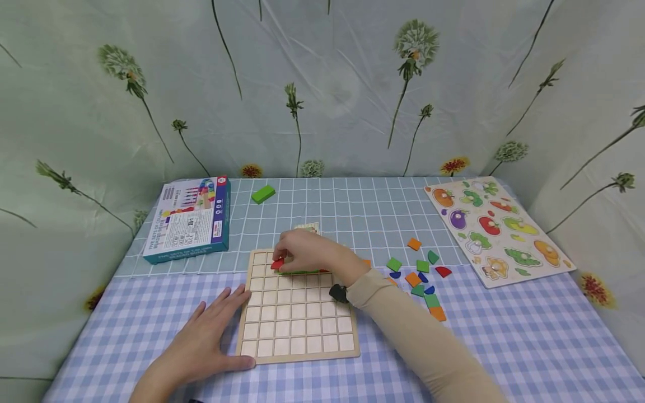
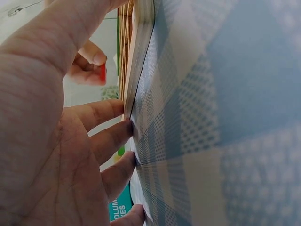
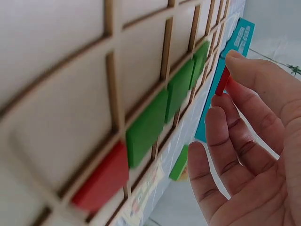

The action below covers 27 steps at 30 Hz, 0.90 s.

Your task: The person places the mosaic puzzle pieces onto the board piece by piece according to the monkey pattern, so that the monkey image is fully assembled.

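A wooden grid board [image 1: 307, 356] lies on the table before me. My left hand [image 1: 206, 330] is spread at its left side, fingertips and thumb at the frame; the left wrist view shows the fingers fairly straight. Over the board's upper left part, my right hand [image 1: 304, 250] pinches a small flat red piece [image 3: 222, 82] between thumb and fingers. In the right wrist view, several green square pieces [image 3: 147, 128] sit in a row on the grid, with another red piece [image 3: 102, 180] at the row's near end. From the head, the right hand and forearm hide much of that row.
Loose orange, green, blue and red pieces [image 1: 422, 266] lie right of the board. Beyond them is a vegetable puzzle board [image 1: 516, 257]. A boxed set [image 1: 188, 218] lies at the back left, beside a green block [image 1: 263, 194]. A small printed card [image 1: 308, 227] shows behind the grid.
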Motion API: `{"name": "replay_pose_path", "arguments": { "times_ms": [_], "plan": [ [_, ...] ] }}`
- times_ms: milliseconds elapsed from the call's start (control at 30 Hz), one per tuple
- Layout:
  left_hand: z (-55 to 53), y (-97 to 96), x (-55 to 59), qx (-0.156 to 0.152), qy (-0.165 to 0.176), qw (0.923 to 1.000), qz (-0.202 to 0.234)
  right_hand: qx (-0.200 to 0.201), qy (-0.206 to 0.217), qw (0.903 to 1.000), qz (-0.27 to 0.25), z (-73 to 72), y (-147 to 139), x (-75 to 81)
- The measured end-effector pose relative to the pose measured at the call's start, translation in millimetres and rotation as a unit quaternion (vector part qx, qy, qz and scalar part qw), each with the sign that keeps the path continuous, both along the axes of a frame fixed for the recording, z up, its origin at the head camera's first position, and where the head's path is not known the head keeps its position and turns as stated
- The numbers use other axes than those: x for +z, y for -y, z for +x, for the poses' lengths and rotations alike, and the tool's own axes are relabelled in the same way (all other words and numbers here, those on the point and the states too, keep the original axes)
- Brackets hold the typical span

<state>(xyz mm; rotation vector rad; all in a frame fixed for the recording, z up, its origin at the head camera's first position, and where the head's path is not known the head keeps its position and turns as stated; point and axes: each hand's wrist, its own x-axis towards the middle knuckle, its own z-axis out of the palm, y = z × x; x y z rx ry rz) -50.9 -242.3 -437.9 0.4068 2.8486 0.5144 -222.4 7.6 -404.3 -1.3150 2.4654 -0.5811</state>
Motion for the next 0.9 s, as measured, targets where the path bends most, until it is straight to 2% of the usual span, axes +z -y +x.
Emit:
{"name": "replay_pose_path", "arguments": {
  "times_ms": [300, 900],
  "plan": [
    [-0.5, 0.0, 0.2, 0.002, 0.008, 1.0000, 0.003, 0.013, -0.006, 0.9998, 0.011, 1.4, 12, -6.8],
    [-0.3, 0.1, 0.9, -0.002, -0.005, 1.0000, 0.005, 0.005, -0.004, 0.9999, 0.011, 2.5, 16, -11.2]
  ]
}}
